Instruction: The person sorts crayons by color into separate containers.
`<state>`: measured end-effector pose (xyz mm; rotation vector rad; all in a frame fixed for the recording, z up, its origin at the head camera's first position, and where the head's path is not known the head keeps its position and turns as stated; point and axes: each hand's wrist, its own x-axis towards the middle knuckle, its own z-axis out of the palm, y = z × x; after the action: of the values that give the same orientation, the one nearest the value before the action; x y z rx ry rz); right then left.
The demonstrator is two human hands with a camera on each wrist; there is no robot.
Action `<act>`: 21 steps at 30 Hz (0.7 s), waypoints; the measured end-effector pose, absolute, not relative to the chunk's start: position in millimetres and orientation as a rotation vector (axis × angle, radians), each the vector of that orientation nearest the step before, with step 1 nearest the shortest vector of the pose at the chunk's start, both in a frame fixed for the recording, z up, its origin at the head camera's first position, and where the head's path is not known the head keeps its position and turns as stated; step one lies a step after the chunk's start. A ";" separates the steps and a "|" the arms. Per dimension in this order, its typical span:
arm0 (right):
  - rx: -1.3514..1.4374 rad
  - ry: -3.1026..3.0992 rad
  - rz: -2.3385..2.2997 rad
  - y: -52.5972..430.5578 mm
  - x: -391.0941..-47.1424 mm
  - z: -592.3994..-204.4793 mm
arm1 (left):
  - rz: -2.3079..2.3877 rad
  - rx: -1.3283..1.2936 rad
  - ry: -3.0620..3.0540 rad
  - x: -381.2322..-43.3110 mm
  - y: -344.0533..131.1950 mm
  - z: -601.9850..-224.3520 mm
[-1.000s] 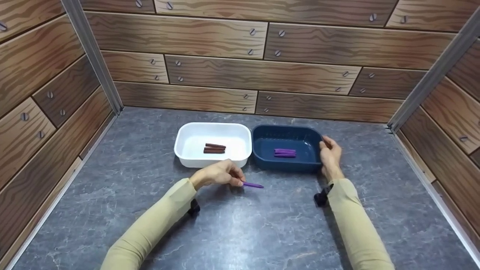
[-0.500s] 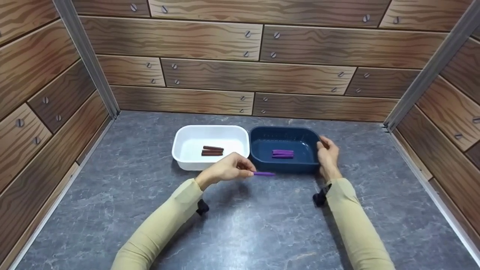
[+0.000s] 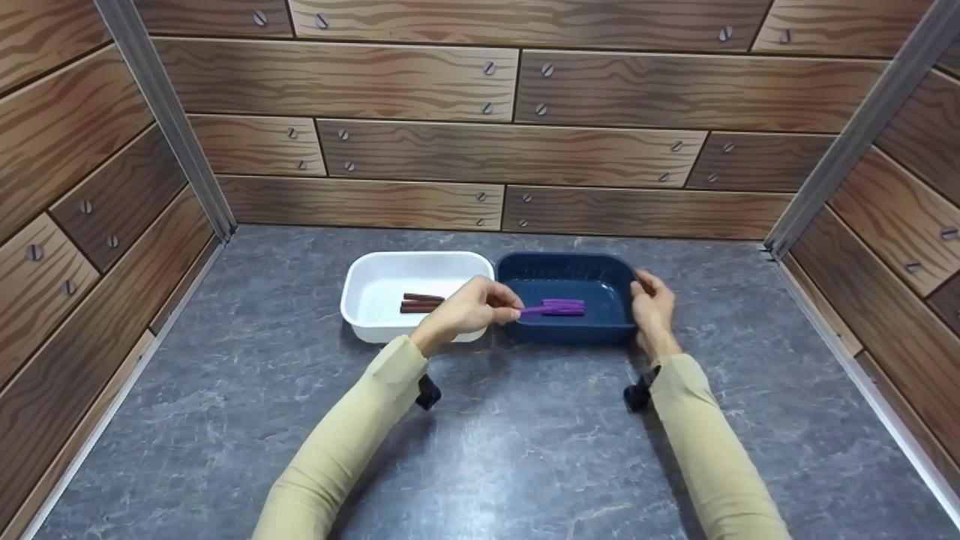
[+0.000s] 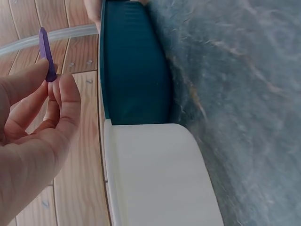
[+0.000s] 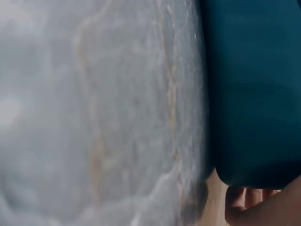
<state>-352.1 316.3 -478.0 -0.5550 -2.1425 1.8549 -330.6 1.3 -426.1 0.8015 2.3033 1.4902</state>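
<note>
My left hand [image 3: 477,306] pinches a slim purple crayon [image 4: 45,54] between thumb and fingertips, its tapered tip pointing away from the hand. In the head view this crayon reaches over the near left rim of the dark blue container [image 3: 574,334] and overlaps a few purple crayons [image 3: 566,307] lying inside. My right hand [image 3: 654,307] holds the container's right end, with fingers curled against the end wall in the right wrist view. Left of it stands a white container [image 3: 364,296] with brown crayons [image 3: 421,303] in it, partly behind my left hand.
Both containers stand side by side on a grey marbled table [image 3: 480,450]. Wood-patterned panels [image 3: 420,150] rise behind the table and along both sides, with metal posts [image 3: 166,120] in the corners.
My left hand has carried the purple crayon from over the table, forward and right, to above the blue container. My right hand stays at the container's end. The head view has shifted slightly.
</note>
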 end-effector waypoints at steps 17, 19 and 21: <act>-0.576 -2.148 1.849 316.0 -351.9 -477.7 | 1.596 0.682 2.407 -363.8 31.7 -426.7; -0.578 -2.149 1.849 314.8 -352.6 -478.0 | 1.614 0.671 2.418 -367.5 36.6 -428.7; -0.578 -2.148 1.850 313.7 -353.5 -478.1 | 1.638 0.656 2.419 -371.1 41.7 -431.2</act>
<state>-353.5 313.7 -478.1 -0.5776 -2.1483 1.8501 -371.1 41.7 -431.2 0.6556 2.4193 1.6378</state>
